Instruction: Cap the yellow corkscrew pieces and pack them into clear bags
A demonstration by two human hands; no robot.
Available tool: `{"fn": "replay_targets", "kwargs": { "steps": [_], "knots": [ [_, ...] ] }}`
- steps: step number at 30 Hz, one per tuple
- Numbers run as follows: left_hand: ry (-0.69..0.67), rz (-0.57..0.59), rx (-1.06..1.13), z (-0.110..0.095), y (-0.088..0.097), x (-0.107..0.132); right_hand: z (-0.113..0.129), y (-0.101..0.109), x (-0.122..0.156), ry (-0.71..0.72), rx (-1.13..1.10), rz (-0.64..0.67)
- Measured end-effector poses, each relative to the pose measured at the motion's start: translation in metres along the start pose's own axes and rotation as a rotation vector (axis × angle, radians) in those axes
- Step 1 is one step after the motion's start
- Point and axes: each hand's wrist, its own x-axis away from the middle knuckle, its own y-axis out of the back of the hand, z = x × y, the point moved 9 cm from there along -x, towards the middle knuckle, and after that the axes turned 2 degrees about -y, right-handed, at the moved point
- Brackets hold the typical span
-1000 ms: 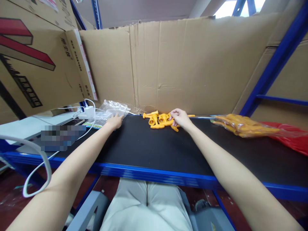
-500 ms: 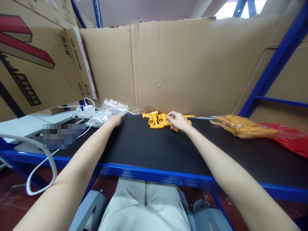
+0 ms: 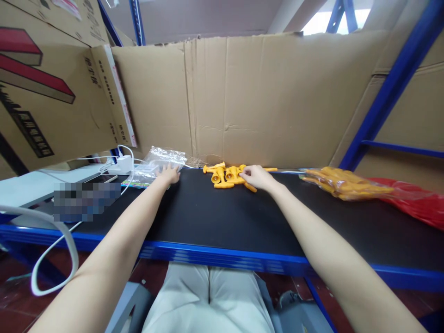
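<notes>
My left hand (image 3: 169,174) lies with its fingers spread on a clear plastic bag (image 3: 149,167), which is crumpled at the back left of the black tabletop (image 3: 222,212). Against the cardboard at the back, several yellow plastic parts (image 3: 219,175) with round cup-like openings and stubby arms lie in a loose group. At the right side of that group, my right hand (image 3: 255,177) has its fingers curled and pinched on one of the yellow parts. The hand hides part of that piece.
A clear bag of yellow parts (image 3: 342,182) and a red plastic bag (image 3: 409,196) lie at the right. On the left are a white charger (image 3: 125,164) with cables and a blurred-out device (image 3: 86,201). A cardboard wall (image 3: 260,101) stands behind; a blue rail (image 3: 222,254) edges the front.
My left hand has spread its fingers and now rests on the clear bag. My right hand stays at the yellow parts with little movement. The whole view has shifted slightly.
</notes>
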Motion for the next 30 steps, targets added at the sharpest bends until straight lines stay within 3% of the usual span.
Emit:
{"fn": "replay_targets", "kwargs": {
  "steps": [3, 6, 9, 11, 13, 15, 17, 21, 23, 25, 30],
  "knots": [
    [-0.156, -0.11, 0.018, -0.031, 0.02, 0.008, -0.021, -0.004, 0.003, -0.166, -0.009, 0.179],
    [-0.449, -0.133, 0.106, -0.085, 0.037, 0.028, -0.037, -0.027, 0.014, -0.284, -0.062, 0.443],
    [-0.665, -0.066, 0.233, -0.134, 0.047, 0.053, -0.038, -0.028, 0.011, -0.245, -0.028, 0.368],
    [-0.73, 0.002, 0.248, -0.157, 0.045, 0.064, -0.036, -0.022, 0.006, -0.19, 0.033, 0.263],
    [-0.76, 0.03, 0.206, -0.174, 0.04, 0.071, -0.039, -0.021, 0.004, -0.182, 0.038, 0.246],
    [-0.726, 0.028, 0.158, -0.18, 0.035, 0.07, -0.052, -0.019, 0.002, -0.224, -0.028, 0.249],
    [-0.685, 0.016, 0.129, -0.182, 0.03, 0.066, -0.076, -0.006, -0.001, -0.301, -0.095, 0.15],
    [-0.665, 0.003, 0.124, -0.182, 0.024, 0.067, -0.139, 0.045, 0.01, -0.548, -0.085, -0.312],
    [-0.654, -0.005, 0.131, -0.18, 0.023, 0.07, -0.161, 0.064, 0.023, -0.655, -0.003, -0.451],
    [-0.652, -0.023, 0.153, -0.178, 0.023, 0.073, -0.173, 0.075, 0.031, -0.7, 0.134, -0.489],
    [-0.714, -0.075, 0.283, -0.172, 0.023, 0.081, -0.199, 0.087, 0.038, -0.722, 0.402, -0.398]
  ]
}}
